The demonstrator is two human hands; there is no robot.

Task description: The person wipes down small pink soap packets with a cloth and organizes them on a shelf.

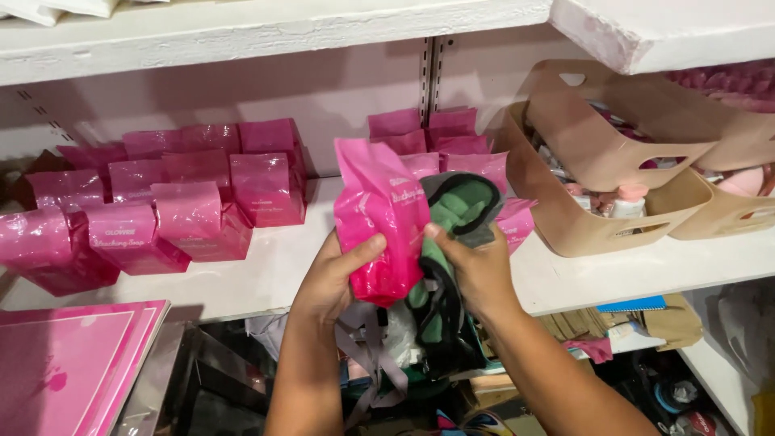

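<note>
Nearest the camera, two bare forearms rise from the bottom edge toward a white shelf (266,274). The left hand (331,278) is closed around the lower part of a glossy pink pouch (378,218), thumb pressed across its front and fingers wrapped behind, so the pouch stands upright in front of the shelf edge. The right hand (476,270) is clamped on a green and black fabric item (456,214), thumb on its dark trim, the cloth bunched against the pouch's right side and touching it. The fabric's lower part hangs down between the wrists, beside some grey ribbons (367,355) (whether these belong to the fabric item cannot be told).

At lower left a stack of flat pink boards (69,363) lies just below the shelf. Under the shelf on the right are cluttered cardboard pieces (654,323) and a blue-edged item.

On the shelf itself, to the left and well apart from the hands, a group of matching pink pouches (161,202) stands in loose rows. Right behind the held pouch, another cluster of pink pouches (440,141) leans against the back wall. To the right, beige plastic baskets (597,161) are stacked at a tilt, with small bottles showing inside. Above all this runs a second white shelf (266,32).
</note>
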